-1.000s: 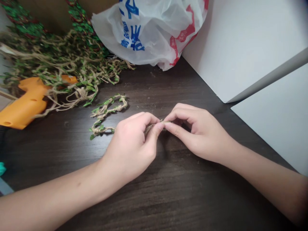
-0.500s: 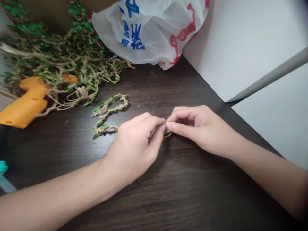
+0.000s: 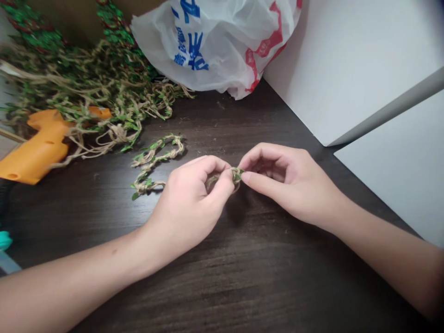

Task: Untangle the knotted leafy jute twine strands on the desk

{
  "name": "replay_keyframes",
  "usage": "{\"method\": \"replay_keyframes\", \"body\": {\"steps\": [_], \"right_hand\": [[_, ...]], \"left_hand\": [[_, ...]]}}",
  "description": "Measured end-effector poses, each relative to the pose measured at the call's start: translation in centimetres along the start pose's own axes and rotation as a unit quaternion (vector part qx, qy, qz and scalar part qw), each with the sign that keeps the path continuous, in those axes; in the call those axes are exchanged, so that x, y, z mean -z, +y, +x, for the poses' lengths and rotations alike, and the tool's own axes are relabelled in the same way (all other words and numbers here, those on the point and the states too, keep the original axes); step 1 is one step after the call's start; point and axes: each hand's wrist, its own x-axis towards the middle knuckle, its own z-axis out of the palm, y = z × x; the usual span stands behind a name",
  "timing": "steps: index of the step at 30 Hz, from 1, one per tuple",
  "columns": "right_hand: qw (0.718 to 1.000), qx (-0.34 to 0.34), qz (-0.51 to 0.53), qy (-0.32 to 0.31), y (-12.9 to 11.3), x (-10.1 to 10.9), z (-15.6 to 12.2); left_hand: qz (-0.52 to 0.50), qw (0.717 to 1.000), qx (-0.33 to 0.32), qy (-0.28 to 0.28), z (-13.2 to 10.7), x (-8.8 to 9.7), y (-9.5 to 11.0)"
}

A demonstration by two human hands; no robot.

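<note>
A knotted length of jute twine with small green leaves (image 3: 156,159) winds across the dark tabletop and runs in under my left hand (image 3: 197,194). That hand pinches the leafy twine between thumb and forefinger, with a small loop poking out past the fingertips. My right hand (image 3: 287,185) meets it from the right, its thumb and forefinger closed on the edge of the same loop by a green leaf. Its other fingers are curled underneath. The part of the twine inside my left palm is hidden.
An orange glue gun (image 3: 38,145) lies at the left against a tangled heap of leafy twine (image 3: 104,92). Shiny green tinsel (image 3: 116,27) rises behind it. A white plastic bag (image 3: 222,51) sits at the back, and white panels (image 3: 347,60) stand along the right.
My left fingers have drawn back slightly to the left, and my right forefinger has lifted a little. More of the leafy loop shows between my fingertips.
</note>
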Motion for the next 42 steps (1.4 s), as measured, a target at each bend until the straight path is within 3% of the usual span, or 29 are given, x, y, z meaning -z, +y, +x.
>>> {"method": "replay_keyframes", "body": {"steps": [12, 16, 21, 31, 37, 42], "right_hand": [[0.994, -0.060, 0.086, -0.002, -0.2, 0.2, 0.4], [0.994, -0.028, 0.105, 0.012, -0.2, 0.0, 0.3], [0.999, 0.037, 0.011, 0.033, -0.1, -0.3, -0.4], [0.990, 0.065, -0.100, 0.081, -0.6, -0.4, -1.1], [0.990, 0.060, -0.115, 0.062, -0.4, -0.4, -0.8], [0.984, 0.074, -0.159, 0.041, -0.5, 0.0, -0.5]], "left_hand": [[-0.071, 0.996, 0.023, -0.041, 0.1, 0.2, 0.2], [-0.114, 0.992, 0.031, -0.049, 0.2, 0.1, 0.2], [-0.106, 0.993, 0.036, -0.037, 0.2, 0.0, 0.1], [-0.113, 0.993, 0.043, -0.015, 0.2, 0.0, 0.2], [-0.138, 0.989, 0.030, -0.039, 0.2, 0.2, 0.1], [-0.073, 0.996, 0.010, -0.040, -0.1, 0.2, 0.0]]}}
